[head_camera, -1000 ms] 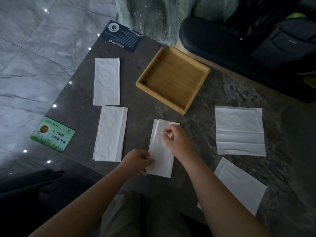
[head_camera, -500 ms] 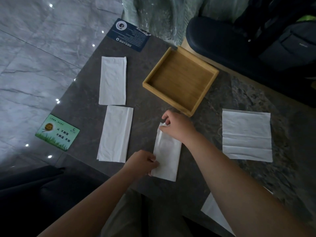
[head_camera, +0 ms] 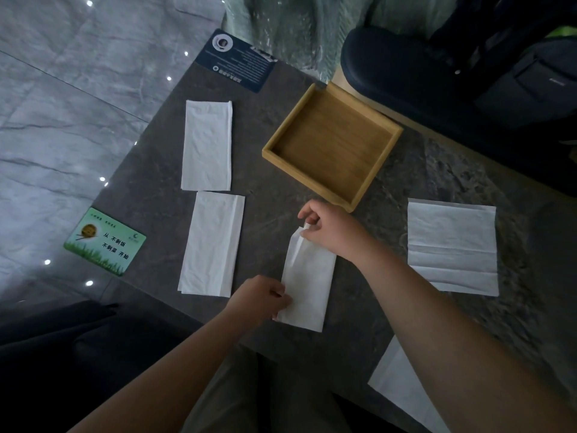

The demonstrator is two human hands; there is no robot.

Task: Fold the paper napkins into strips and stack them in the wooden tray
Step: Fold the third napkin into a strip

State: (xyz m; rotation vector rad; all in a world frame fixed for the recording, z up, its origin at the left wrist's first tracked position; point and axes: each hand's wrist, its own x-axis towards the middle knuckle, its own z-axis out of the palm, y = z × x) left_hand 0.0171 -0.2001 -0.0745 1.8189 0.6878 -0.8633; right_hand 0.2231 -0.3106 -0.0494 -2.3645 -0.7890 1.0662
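1. Folding is the step in hand: the narrow napkin (head_camera: 307, 285) lies lengthwise on the table (head_camera: 156, 189) close to the middle of its near edge. Its far end stops just short of the nearest corner of the wooden tray (head_camera: 307, 180).
2. The right hand (head_camera: 332, 231) pinches the napkin's far end between thumb and curled fingertips, and that end stands a little raised off the stone.
3. The left hand (head_camera: 259, 300) pinches the near left corner, with the fingers curled tight on the paper's edge and that end kept down.
4. The next move probably calls for laying the raised end flat with its long edges matched, then running a finger along the crease. Thin paper like this may skew or tear if tugged from both ends.
5. The tray holds nothing, so stacking has not begun.
6. Toward the table's left edge lie the far strip (head_camera: 207, 145) and the near strip (head_camera: 212, 245), both already folded and set end to end.
7. Toward the right edge lies a wider napkin (head_camera: 452, 245), not yet narrowed. Another sheet (head_camera: 402, 389) shows at the near right corner, partly hidden by the right forearm.
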